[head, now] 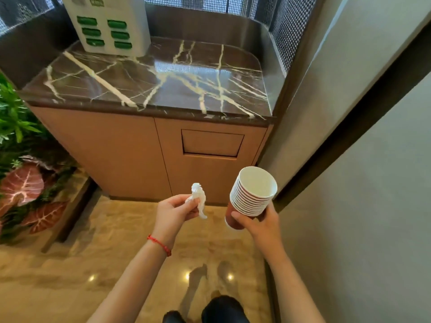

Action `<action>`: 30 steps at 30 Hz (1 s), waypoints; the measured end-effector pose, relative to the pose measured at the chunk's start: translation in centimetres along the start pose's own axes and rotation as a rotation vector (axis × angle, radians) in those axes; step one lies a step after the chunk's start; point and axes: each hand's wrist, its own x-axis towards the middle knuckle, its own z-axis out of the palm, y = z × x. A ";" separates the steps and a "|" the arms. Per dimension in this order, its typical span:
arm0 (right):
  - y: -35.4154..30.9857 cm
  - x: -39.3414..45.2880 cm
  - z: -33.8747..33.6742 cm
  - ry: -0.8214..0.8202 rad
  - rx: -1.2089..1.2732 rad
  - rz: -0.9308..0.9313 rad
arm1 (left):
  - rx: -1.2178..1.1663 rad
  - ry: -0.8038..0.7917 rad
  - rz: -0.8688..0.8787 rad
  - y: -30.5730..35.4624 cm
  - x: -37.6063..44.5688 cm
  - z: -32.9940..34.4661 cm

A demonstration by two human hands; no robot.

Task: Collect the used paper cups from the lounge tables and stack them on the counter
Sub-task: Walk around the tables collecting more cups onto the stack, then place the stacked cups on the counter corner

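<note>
My right hand point(261, 223) grips a stack of several nested paper cups point(250, 197), red-brown outside and white inside, tilted with the mouth up and toward me. My left hand point(173, 212) pinches a crumpled white tissue point(199, 199) between thumb and fingers. Both hands are held in front of a cabinet whose dark marble counter point(163, 85) with white veins lies ahead and above them.
A white charging station with green slots point(106, 24) stands at the counter's back left. The tan cabinet front has a flap opening point(212, 143). Green and red-leaved plants point(23, 164) fill the left. A grey wall point(361, 183) runs along the right. The floor is polished stone.
</note>
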 end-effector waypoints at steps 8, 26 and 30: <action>-1.0 15.6 0.6 -0.030 0.037 -0.038 | 0.042 0.017 0.030 4.5 13.5 4.9; -5.1 39.4 2.2 0.179 0.000 -0.114 | 0.010 -0.136 -0.017 14.4 35.5 11.6; -4.8 42.2 3.4 0.253 -0.026 -0.071 | 0.008 -0.209 -0.075 15.7 39.8 12.1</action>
